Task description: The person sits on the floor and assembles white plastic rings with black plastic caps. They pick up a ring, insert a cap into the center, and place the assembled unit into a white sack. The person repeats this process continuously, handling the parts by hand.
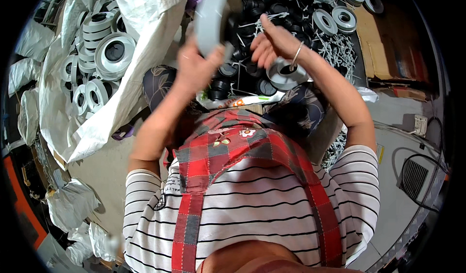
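My left hand (pixel 194 67) holds a grey plastic spool (pixel 215 20) up on edge, its rim toward the camera. My right hand (pixel 270 44) is just right of the spool, fingers curled over a heap of small black round parts (pixel 252 11); whether it pinches something I cannot tell. A silver bangle (pixel 296 56) circles that wrist. Another grey spool (pixel 286 73) lies flat under my right forearm, on my lap by the black parts.
A big white woven sack (pixel 141 40) at left holds several grey spools (pixel 114 52). More spools (pixel 340 18) and scattered white pins (pixel 335 50) lie at upper right beside cardboard (pixel 378 50). Crumpled white bags (pixel 73 202) sit lower left; a vented device (pixel 415 178) and cables stand at right.
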{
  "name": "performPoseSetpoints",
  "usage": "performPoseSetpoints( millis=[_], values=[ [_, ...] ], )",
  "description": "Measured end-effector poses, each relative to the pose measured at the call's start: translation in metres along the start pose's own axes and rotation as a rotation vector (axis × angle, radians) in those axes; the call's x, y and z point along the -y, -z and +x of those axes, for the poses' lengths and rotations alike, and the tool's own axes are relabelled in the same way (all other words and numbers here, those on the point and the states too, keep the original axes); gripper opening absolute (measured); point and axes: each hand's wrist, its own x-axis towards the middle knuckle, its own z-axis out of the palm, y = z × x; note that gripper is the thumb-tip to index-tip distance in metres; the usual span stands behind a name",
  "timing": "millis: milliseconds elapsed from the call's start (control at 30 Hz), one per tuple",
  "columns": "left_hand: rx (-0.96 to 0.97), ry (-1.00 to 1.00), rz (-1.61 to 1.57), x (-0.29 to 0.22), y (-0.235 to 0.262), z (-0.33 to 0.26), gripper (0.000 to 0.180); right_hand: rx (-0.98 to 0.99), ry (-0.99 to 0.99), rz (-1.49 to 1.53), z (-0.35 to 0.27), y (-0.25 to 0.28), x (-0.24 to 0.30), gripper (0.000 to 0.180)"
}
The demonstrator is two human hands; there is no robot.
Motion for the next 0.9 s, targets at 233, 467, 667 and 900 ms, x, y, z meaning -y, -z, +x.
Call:
performPoseSetpoints(
  millis=[233, 467, 667, 900],
  values=[
    [-0.449, -0.398, 0.232, -0.041, 0.071, 0.069, 0.074, -0.189, -0.477, -1.416, -0.001, 0.116, -0.095, 0.075],
    [0.094, 0.75, -0.542, 0.031, -0.04, 0.016, 0.065, -0.461, 0.095, -1.066, 0.023, 0.07, -0.065, 0.061],
    [0.067, 0.841, -0.895, 0.076, -0.042, 0.043, 0.029, -0.784, -0.053, -1.205, 0.054, 0.124, -0.047, 0.067],
    [-0.079, 0.793, -0.603, 0.073, -0.052, 0.054, 0.025, -0.63, -0.23, -1.304, 0.066, 0.185, -0.114, 0.064]
  ],
)
